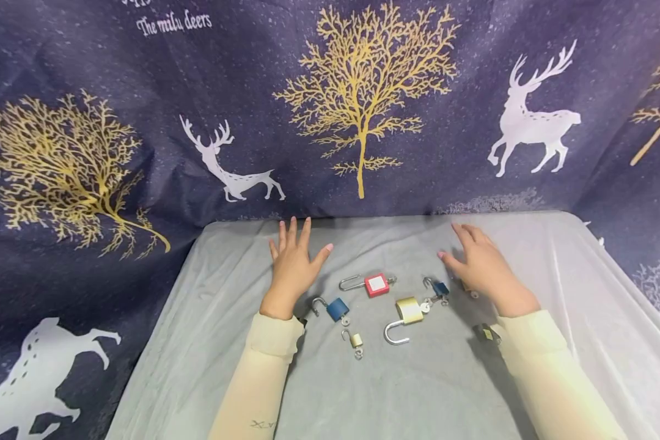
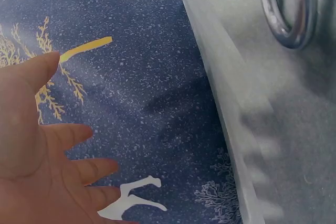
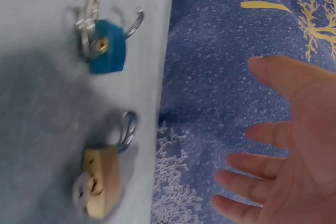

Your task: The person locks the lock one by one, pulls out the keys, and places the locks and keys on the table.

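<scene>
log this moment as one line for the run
left hand: holds nothing | right hand: holds nothing | large gold-coloured metal padlock: shackle open, on grey cloth | red rectangular padlock with white label: on cloth

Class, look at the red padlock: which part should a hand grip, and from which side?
Probably its blocky red body, from above, pinching the near and far edges. It lies flat on the grey cloth, with the open shackle sticking out left and what looks like a key right, leaving those edges free.
</scene>
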{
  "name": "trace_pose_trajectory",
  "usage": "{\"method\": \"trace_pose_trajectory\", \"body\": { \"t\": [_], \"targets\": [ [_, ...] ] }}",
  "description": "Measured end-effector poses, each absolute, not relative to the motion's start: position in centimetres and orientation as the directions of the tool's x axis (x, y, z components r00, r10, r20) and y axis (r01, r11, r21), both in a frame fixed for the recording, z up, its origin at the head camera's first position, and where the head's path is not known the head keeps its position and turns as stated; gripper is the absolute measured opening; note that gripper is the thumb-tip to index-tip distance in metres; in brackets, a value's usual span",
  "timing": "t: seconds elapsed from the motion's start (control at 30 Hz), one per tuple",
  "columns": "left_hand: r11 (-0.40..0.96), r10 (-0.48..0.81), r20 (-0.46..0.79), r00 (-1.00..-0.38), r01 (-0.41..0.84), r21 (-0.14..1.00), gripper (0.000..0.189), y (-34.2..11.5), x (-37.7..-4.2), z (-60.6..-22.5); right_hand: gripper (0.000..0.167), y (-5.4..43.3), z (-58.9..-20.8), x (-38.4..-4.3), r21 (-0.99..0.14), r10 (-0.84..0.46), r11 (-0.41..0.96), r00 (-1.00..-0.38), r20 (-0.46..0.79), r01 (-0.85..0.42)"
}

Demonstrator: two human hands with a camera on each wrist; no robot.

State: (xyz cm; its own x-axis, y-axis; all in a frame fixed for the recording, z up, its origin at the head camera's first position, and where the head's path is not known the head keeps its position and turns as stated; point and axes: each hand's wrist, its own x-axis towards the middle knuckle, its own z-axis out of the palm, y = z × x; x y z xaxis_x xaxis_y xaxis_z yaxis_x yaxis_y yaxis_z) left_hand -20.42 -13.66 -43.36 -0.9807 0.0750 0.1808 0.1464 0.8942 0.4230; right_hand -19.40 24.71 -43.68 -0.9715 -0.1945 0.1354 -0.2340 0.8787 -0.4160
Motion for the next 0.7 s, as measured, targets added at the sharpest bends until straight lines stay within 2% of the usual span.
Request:
{"method": "trace_pose_trajectory", "body": {
  "t": [0.43, 0.7],
  "targets": [
    [0.890, 0.088, 0.161, -0.983, 0.150, 0.431, 0.084, -13.6, -20.5, -43.0, 0.062, 26.2, -45.0, -18.0, -0.316, -0.216, 0.923, -0.976, 0.039, -0.217],
    [0.885, 0.087, 0.143, -0.986, 0.142, 0.443, 0.082, -13.3, -20.1, -43.3, 0.042, 26.6, -45.8, -17.1, -0.290, -0.230, 0.928, -0.972, 0.042, -0.232]
  ]
}}
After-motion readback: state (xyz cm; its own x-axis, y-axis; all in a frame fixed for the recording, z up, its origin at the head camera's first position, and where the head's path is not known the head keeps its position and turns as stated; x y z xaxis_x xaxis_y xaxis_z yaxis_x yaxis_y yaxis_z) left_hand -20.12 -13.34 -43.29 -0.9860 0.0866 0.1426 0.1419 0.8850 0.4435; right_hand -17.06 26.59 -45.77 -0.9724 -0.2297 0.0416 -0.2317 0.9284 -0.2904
